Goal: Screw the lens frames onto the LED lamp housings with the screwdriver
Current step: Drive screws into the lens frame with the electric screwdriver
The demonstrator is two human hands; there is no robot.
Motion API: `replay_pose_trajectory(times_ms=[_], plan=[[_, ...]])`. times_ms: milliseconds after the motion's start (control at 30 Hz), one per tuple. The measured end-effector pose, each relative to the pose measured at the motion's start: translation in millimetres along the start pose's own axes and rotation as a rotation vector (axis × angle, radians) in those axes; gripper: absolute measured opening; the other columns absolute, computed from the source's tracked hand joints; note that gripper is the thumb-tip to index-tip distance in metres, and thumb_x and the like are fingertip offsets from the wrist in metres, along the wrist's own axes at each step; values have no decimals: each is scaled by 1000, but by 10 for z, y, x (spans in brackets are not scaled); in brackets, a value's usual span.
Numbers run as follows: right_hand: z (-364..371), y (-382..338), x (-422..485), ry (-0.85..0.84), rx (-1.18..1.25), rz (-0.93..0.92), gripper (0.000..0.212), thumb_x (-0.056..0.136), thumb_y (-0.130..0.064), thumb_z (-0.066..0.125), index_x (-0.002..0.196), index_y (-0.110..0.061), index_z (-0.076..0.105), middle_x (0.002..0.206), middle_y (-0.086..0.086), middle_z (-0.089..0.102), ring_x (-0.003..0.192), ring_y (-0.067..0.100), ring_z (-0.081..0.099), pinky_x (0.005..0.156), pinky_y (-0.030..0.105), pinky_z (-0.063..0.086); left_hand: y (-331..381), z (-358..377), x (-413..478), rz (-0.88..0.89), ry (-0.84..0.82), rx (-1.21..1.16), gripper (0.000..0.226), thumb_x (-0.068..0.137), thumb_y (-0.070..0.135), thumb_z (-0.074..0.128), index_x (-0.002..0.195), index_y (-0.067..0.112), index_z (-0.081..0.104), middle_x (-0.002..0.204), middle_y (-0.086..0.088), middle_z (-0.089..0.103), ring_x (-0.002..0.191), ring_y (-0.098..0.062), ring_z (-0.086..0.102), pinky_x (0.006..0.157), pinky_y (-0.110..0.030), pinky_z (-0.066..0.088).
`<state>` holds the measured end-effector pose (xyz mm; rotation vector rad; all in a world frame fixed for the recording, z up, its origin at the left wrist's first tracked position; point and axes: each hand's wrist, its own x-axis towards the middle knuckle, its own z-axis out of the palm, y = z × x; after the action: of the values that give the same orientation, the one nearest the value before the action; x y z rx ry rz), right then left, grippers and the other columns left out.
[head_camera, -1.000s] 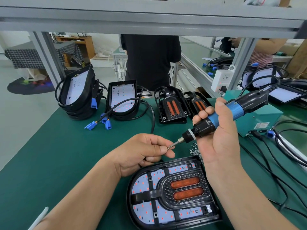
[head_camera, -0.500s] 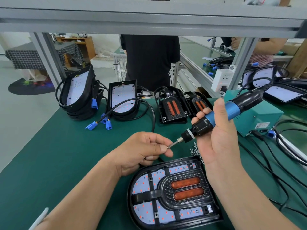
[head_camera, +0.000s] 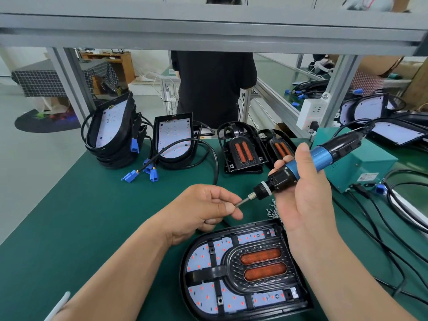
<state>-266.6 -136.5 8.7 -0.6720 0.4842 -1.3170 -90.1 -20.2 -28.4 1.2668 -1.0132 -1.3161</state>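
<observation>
The LED lamp housing (head_camera: 185, 269) lies flat at the near side of the counter (head_camera: 92, 216), with the lens frame (head_camera: 261, 265) seated in it. Bare green counter spreads to its left; black cables (head_camera: 379, 228) cross the right side, and a screw pile (head_camera: 272, 209) sits just beyond its far rim. Above it, the right hand (head_camera: 305, 205) wraps the screwdriver (head_camera: 308, 163), which is tilted with the bit down-left. The left hand (head_camera: 203, 209) pinches the bit's tip between thumb and forefinger; any screw there is too small to tell.

Black lens frame (head_camera: 234, 266) sits in housing (head_camera: 185, 286); screwdriver (head_camera: 283, 177) tilted above.
</observation>
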Motion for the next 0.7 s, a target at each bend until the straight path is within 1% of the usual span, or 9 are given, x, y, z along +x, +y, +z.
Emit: replay_pose_trajectory(times_ms=[67, 167, 233, 300, 367, 467, 533, 600, 700], plan=[[-10, -7, 4, 35, 19, 11, 22, 100, -31, 74, 111, -17, 61, 86, 0, 63, 78, 17, 65, 88, 36, 52, 12, 6, -18, -4, -33, -34, 19, 101, 2, 63, 118, 2, 71, 100, -16, 77, 51, -5, 28, 43, -13, 27], [-15, -43, 6, 73, 63, 37, 23, 102, -28, 73, 115, -16, 59, 87, 1, 62, 77, 17, 64, 91, 37, 52, 51, -14, -60, -19, -83, -79, 27, 98, 19, 67, 117, 1, 73, 96, -15, 75, 53, -4, 30, 42, -12, 26], [-4, -75, 5, 71, 107, 55, 23, 102, -25, 72, 117, -15, 58, 88, 2, 62, 75, 17, 64, 89, 36, 53, 95, -58, -106, -73, -99, -54, 33, 99, 32, 69, 112, 2, 75, 88, -11, 70, 53, -3, 31, 41, -12, 24], [26, -108, -6, 43, 143, 66, 19, 102, -21, 71, 114, -14, 58, 88, 2, 62, 73, 17, 63, 82, 34, 53, 141, -133, -160, -143, -104, 9, 33, 96, 37, 69, 103, 6, 77, 78, -5, 63, 50, -3, 31, 40, -12, 22], [71, -128, -50, -25, 147, 73, 13, 103, -18, 68, 108, -15, 57, 85, 1, 60, 71, 17, 61, 75, 33, 52, 194, -213, -217, -203, -130, 124, 26, 94, 37, 74, 96, 11, 79, 71, 1, 55, 49, -3, 30, 41, -13, 20], [155, -141, -171, -189, 132, 86, 7, 103, -15, 64, 106, -19, 59, 85, -1, 58, 71, 15, 58, 74, 31, 52, 252, -276, -282, -263, -226, 261, 25, 84, 38, 79, 97, 16, 81, 65, 8, 47, 52, -6, 24, 45, -17, 13], [209, -134, -268, -286, 105, 88, 10, 104, -13, 60, 110, -20, 59, 85, -1, 57, 72, 15, 57, 74, 31, 53, 265, -284, -306, -279, -263, 285, 26, 79, 35, 80, 98, 17, 82, 59, 11, 44, 51, -6, 22, 46, -19, 11], [258, -118, -352, -353, 52, 70, 15, 103, -11, 58, 115, -20, 56, 84, 0, 56, 71, 16, 56, 73, 31, 53, 264, -271, -305, -280, -266, 302, 18, 82, 26, 78, 97, 17, 83, 56, 12, 45, 49, -5, 23, 45, -18, 13], [319, -83, -448, -400, -38, 42, 25, 95, -10, 61, 117, -18, 53, 83, 1, 54, 69, 17, 54, 72, 32, 50, 238, -262, -274, -279, -208, 302, 24, 84, 19, 75, 105, 9, 81, 55, 10, 47, 48, -5, 23, 43, -17, 15]])
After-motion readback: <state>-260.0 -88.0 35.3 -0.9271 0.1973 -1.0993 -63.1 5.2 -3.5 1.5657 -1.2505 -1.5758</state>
